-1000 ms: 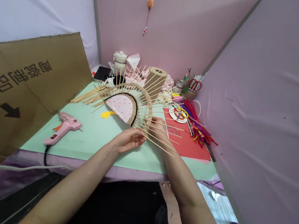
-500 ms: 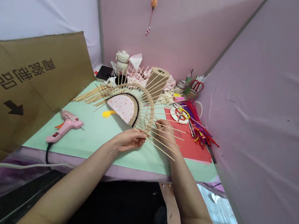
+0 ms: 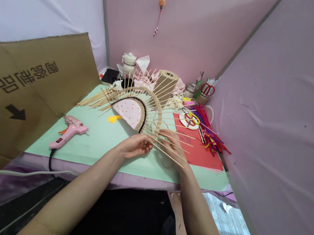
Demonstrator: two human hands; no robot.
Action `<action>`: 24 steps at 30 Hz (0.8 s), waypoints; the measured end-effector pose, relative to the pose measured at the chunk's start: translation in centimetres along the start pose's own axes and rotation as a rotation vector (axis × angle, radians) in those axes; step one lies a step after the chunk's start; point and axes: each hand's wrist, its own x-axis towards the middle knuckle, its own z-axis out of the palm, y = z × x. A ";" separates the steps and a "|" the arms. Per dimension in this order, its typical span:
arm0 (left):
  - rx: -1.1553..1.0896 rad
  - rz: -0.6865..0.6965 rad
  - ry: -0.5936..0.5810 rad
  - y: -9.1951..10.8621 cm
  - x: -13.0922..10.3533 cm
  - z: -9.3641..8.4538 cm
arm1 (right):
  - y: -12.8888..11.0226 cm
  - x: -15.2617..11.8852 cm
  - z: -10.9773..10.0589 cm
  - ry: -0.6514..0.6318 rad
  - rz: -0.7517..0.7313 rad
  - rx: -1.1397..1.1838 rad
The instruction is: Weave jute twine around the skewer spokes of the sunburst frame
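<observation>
A half-round fan frame [image 3: 159, 112] of thin wooden sticks, woven with brown twine, spans the middle of the table. Its core is pink dotted fabric [image 3: 130, 112] edged in black, and a yellow tassel [image 3: 114, 118] shows beside it. My left hand [image 3: 137, 146] is closed on the frame's near end, fingertips pinching the woven band by the last sticks. Below and between the right-hand sticks is my right hand [image 3: 172, 146], its fingers bent at the band and partly covered by sticks. Loose twine [image 3: 165, 163] loops around it; the exact grip is partly hidden.
A pink glue gun [image 3: 71, 131] lies left, before a cardboard sheet [image 3: 34, 87]. Behind the fan stand a twine spool [image 3: 167, 81] and a white bottle [image 3: 128, 64]. Red paper [image 3: 198, 153], colourful pipe cleaners [image 3: 213, 136] and red-handled scissors [image 3: 207, 89] are at right.
My right hand has shifted slightly down and left, its fingers now closer to the woven band. More loose twine shows around it. My left hand keeps its hold, fingers curled more.
</observation>
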 end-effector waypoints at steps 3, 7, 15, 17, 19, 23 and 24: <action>-0.002 0.007 0.002 0.0 0.0 -0.1 | -0.1 0.4 0.7 0.015 0.051 0.032; -0.010 0.033 0.018 -0.3 0.0 -0.2 | -0.3 0.4 1.3 0.036 0.122 0.086; -0.022 0.066 0.035 -0.5 0.0 -0.7 | -0.3 -2.1 0.8 0.013 0.272 0.280; -0.022 0.065 0.038 -0.5 0.0 -0.7 | 0.0 -2.8 0.9 0.011 0.299 0.321; -0.024 0.065 0.044 -0.5 -0.1 -0.7 | 0.3 -3.3 1.1 0.012 0.304 0.366; -0.032 0.063 0.057 -0.5 -0.4 -0.8 | 0.5 -3.5 1.4 0.088 0.247 0.464; -0.036 0.063 0.060 -0.5 -0.5 -0.8 | 0.5 -3.5 1.5 0.116 0.240 0.485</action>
